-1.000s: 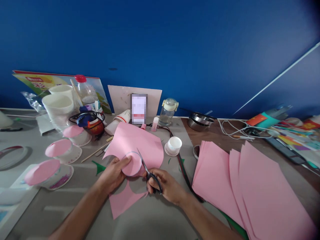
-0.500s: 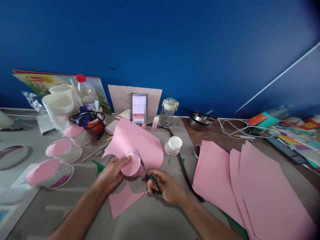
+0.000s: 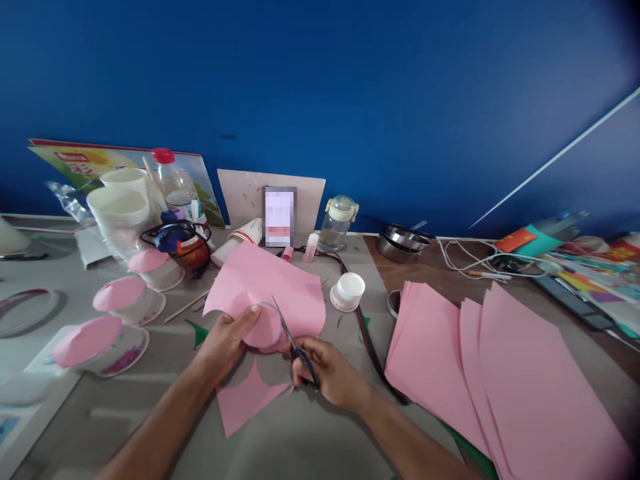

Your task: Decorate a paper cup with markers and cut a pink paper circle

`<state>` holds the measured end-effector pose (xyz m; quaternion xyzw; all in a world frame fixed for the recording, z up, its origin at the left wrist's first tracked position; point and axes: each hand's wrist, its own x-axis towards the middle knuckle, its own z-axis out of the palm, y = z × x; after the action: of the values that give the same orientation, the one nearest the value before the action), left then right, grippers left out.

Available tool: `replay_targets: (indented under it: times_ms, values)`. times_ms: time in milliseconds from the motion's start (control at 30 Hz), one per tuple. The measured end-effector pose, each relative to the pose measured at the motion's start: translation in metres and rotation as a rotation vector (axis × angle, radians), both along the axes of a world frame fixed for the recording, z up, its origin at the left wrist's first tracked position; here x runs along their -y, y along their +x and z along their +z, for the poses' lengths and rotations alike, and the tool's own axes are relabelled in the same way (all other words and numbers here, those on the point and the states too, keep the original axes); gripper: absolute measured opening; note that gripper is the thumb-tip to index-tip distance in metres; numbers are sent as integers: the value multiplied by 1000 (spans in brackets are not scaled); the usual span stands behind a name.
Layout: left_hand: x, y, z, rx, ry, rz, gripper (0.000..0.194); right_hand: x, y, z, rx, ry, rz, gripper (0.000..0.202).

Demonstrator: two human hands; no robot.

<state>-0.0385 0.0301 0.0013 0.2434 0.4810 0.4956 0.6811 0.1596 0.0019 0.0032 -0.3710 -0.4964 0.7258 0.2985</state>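
My left hand (image 3: 226,343) pinches a pink paper sheet (image 3: 295,293) at a round outlined part, thumb on top. The fingers of my right hand (image 3: 327,373) are wrapped round the black handles of the scissors (image 3: 304,359). Their blades point up and left, lying across the right edge of the circle. Below the hands, a pink paper scrap (image 3: 247,400) with curved cut edges lies on the grey table. A small white paper cup (image 3: 349,291) stands to the right of the sheet.
Three pink-topped cups (image 3: 120,293) stand at left, near stacked paper cups (image 3: 117,207) and a red-capped bottle (image 3: 173,177). Behind are a phone (image 3: 279,217), a glue stick (image 3: 311,247) and a glass jar (image 3: 337,223). Pink sheets (image 3: 530,380) lie at right, below metal bowls (image 3: 400,243).
The pink sheet has turned slightly and its upper part has flattened and shifted left. My left thumb has moved slightly up and left on the paper; my right hand has hardly moved.
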Motion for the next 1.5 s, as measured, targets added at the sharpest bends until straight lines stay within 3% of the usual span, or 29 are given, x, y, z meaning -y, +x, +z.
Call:
replay_targets:
  times_ms: [133, 433, 867, 1500]
  values:
    - [1, 1, 2, -21, 68, -47, 25, -1, 1, 0, 14, 5, 33, 44]
    - [1, 2, 4, 4, 35, -28, 22, -1, 1, 10, 51, 18, 48, 56]
    - [1, -1, 4, -45, 10, -21, 28, 0, 1, -1, 29, -2, 49, 48]
    - [-2, -6, 10, -135, -51, -21, 36, 2, -2, -3, 30, -26, 48, 58]
